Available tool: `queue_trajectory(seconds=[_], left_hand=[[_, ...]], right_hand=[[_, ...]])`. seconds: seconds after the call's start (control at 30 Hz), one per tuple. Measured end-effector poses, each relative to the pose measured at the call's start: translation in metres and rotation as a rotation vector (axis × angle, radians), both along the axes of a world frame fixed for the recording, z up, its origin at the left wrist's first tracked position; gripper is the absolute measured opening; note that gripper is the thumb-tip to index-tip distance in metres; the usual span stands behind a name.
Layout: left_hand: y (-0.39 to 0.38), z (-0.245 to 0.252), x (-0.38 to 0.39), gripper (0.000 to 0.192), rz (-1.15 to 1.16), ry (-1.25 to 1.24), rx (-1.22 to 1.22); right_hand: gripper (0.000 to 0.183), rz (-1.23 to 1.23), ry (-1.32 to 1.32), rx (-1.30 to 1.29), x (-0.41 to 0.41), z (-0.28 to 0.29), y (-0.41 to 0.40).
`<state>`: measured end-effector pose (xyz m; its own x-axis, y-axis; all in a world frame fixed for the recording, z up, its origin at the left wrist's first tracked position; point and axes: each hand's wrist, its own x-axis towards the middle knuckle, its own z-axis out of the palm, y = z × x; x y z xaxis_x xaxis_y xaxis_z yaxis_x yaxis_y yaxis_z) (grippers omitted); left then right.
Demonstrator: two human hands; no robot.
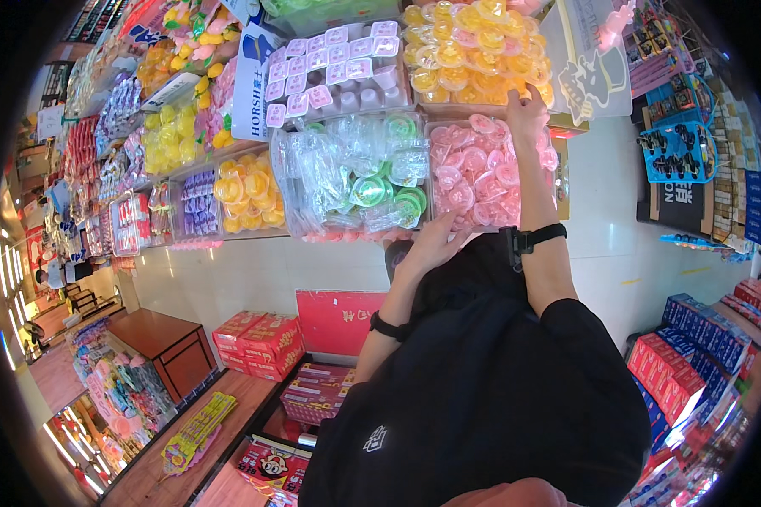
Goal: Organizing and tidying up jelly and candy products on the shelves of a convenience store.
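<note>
My left hand (439, 242) is at the front edge of a clear bin (429, 184) of pink jelly cups (475, 166), its fingertips by the nearest cups. Whether it grips the rim is unclear. My right hand (527, 117) reaches over that bin to the heaped orange jelly cups (475, 54) behind it. Two of its fingers stand apart at the heap's front right corner, with no cup visibly lifted between them. Left of the pink cups, another bin holds clear-wrapped packs with green round lids (371, 190). Behind these are small cups with lilac lids (336, 56).
A branded sign (252, 82) and a translucent panel (593, 70) flank the bins. More sweets, including yellow ones (170, 139), continue leftward. Red cartons (258, 342) and a wooden cabinet (162, 352) stand lower left. Blue trays (678, 152) and stacked boxes (666, 377) are on the right.
</note>
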<state>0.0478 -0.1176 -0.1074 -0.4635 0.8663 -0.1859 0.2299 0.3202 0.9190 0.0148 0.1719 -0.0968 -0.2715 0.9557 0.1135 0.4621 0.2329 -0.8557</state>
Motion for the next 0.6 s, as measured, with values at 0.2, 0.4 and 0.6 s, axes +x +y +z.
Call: queue_trajectory(seconds=[0.2, 0.4, 0.6], left_hand=[[0.001, -0.003, 0.0, 0.047, -0.003, -0.002, 0.036], [0.002, 0.0, -0.002, 0.047, -0.022, -0.006, -0.006], [0.002, 0.002, -0.003, 0.046, -0.032, 0.023, -0.01]], right_hand=[[0.052, 0.028, -0.064, -0.028, -0.001, -0.005, 0.012], [0.059, 0.047, -0.171, 0.045, 0.0, -0.006, 0.019], [0.057, 0.013, -0.205, 0.024, 0.001, -0.01, 0.024]])
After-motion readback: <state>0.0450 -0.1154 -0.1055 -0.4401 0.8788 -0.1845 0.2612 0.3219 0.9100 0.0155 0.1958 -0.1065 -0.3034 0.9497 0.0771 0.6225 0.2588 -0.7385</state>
